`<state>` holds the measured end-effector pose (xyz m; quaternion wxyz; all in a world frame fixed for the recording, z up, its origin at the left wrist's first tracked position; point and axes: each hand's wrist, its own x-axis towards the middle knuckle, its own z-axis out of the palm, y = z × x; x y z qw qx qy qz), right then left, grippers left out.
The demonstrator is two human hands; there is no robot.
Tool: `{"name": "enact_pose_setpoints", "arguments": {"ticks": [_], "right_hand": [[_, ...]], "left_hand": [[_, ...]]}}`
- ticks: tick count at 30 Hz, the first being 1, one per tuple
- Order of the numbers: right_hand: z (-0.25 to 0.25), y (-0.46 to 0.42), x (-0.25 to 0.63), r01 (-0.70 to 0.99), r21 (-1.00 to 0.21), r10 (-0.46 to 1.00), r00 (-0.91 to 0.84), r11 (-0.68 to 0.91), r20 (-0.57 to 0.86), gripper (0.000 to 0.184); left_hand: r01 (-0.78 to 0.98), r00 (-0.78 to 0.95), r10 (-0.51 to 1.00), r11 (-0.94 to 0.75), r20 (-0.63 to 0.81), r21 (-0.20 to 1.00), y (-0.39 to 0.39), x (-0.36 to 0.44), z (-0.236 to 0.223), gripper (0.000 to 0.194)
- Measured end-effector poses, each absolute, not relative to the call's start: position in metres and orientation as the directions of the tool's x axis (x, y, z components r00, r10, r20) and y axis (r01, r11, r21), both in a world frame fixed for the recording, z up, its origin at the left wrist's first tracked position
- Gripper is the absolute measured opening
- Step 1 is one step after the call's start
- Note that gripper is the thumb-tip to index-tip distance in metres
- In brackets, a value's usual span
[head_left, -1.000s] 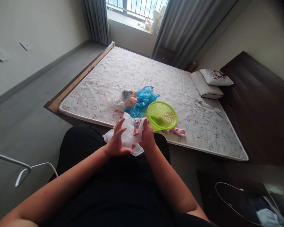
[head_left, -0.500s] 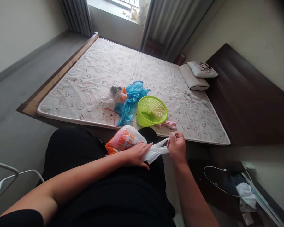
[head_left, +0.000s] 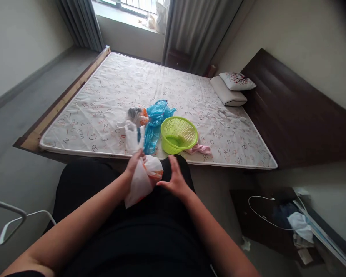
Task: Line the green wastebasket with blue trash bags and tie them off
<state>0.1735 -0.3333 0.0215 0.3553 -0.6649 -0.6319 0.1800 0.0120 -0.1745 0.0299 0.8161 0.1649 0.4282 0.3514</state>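
Observation:
My left hand [head_left: 135, 163] grips a white and orange plastic bag [head_left: 142, 179] over my lap, part of the bag sticking up above the fingers. My right hand [head_left: 174, 179] is beside the bag with fingers spread, its thumb touching the bag's lower right side. Just beyond, near the mattress edge, lie a blue plastic bag [head_left: 155, 119], a small bundled white and orange bag [head_left: 137, 115], a lime green plastic basket [head_left: 178, 134] and a pink cloth [head_left: 200, 149].
The mattress [head_left: 109, 92] with a letter print fills the middle, with a pillow [head_left: 230, 90] and a dark headboard [head_left: 291, 111] at right. A dark side table [head_left: 276, 223] with a white cable stands at lower right. A white hanger [head_left: 14, 219] is at lower left.
The bag was stretched between both hands; now my left hand has bunched it and lifted it, and my right hand has let go of the handle and opened.

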Motion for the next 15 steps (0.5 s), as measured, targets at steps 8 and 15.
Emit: {"name": "enact_pose_setpoints", "arguments": {"ticks": [8, 15], "right_hand": [[-0.015, -0.255, 0.080, 0.495, -0.854, 0.945, 0.175, 0.157, 0.275, 0.066], [-0.005, -0.204, 0.074, 0.087, -0.988, 0.967, 0.233, -0.124, -0.101, 0.017]], "left_hand": [[-0.634, 0.351, 0.674, 0.682, -0.650, 0.365, -0.143, -0.064, 0.033, 0.039], [-0.438, 0.366, 0.645, 0.755, -0.671, 0.487, -0.118, -0.085, 0.023, 0.045]]}}
